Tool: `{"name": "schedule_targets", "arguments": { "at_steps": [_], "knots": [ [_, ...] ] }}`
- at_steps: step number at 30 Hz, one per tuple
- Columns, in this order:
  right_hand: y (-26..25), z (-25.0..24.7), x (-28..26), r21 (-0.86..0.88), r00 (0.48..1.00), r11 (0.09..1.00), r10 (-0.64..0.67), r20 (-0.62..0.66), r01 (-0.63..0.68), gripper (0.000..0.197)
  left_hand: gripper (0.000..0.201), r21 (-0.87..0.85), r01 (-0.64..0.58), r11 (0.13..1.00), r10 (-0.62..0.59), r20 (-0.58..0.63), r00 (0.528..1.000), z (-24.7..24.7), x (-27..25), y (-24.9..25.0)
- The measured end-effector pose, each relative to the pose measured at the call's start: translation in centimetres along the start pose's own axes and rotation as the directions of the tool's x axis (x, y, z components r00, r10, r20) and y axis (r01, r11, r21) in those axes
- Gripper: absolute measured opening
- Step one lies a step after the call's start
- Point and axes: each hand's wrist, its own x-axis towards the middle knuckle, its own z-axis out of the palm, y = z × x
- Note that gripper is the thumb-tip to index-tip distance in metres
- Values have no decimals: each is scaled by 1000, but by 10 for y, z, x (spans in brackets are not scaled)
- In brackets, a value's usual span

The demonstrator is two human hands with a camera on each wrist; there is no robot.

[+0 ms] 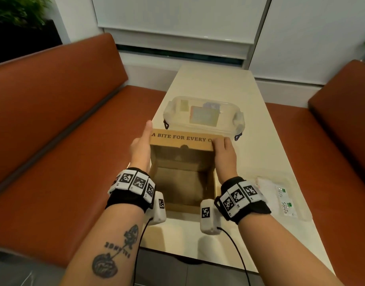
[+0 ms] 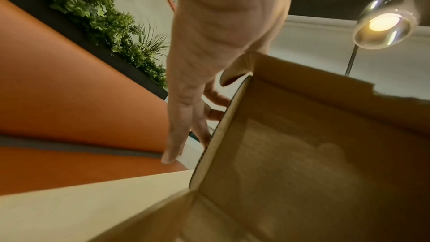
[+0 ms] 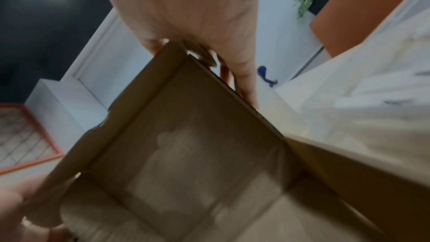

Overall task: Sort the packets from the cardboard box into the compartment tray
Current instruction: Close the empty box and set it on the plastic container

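On cream table [image 1: 260, 124], cardboard box [image 1: 183, 182] sits open, nothing visible inside. Left hand [image 1: 140, 144] flat along box's left side, fingers straight. Right hand [image 1: 224, 152] pinching lid flap [image 1: 180, 140] at right corner. Clear lidded container [image 1: 204, 115] just behind box. Stevia packets [image 1: 282, 198] lying right of box, beside right wrist.

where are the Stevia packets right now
In the head view, the Stevia packets lie on the table at the person's right, just past the right hand's wristband, beside the cardboard box.
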Motion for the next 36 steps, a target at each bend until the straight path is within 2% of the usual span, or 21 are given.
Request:
{"name": "schedule_targets", "arguments": {
  "at_steps": [3,6,9,12,15,19,25,31,34,36],
  "knots": [
    [10,6,-21,-23,998,998,-64,-26,63,38,35,10,-16,1000,17,-120,993,-5,6,-17],
    [26,12,-44,-60,996,994,-87,-16,86,46,21,44,-57,997,65,-218,974,-13,6,-31],
    [44,17,-61,-40,999,998,-48,-22,47,51,20,79,-32,996,51,-249,967,-20,8,-49],
    [62,23,-69,-85,998,995,-61,-31,58,37,26,204,2,979,53,-263,963,-25,11,-66],
    [75,29,-71,-147,996,987,-76,-37,69,37,37,299,29,954,56,-273,960,-25,13,-78],
    [87,31,-69,-266,994,961,-99,-51,82,39,27,320,40,947,49,-265,963,-22,15,-82],
    [88,33,-66,-250,998,966,66,14,-60,46,32,339,56,939,20,-217,976,-17,16,-90],
    [82,31,-57,-142,960,961,255,117,-238,56,43,368,57,928,-8,-134,991,-17,21,-96],
    [82,28,-49,-34,929,941,337,154,-336,59,36,318,35,947,32,-204,978,-20,20,-97],
    [82,30,-49,-3,940,955,292,174,-296,57,29,226,16,974,61,-329,943,-21,15,-97]
  ]
}}
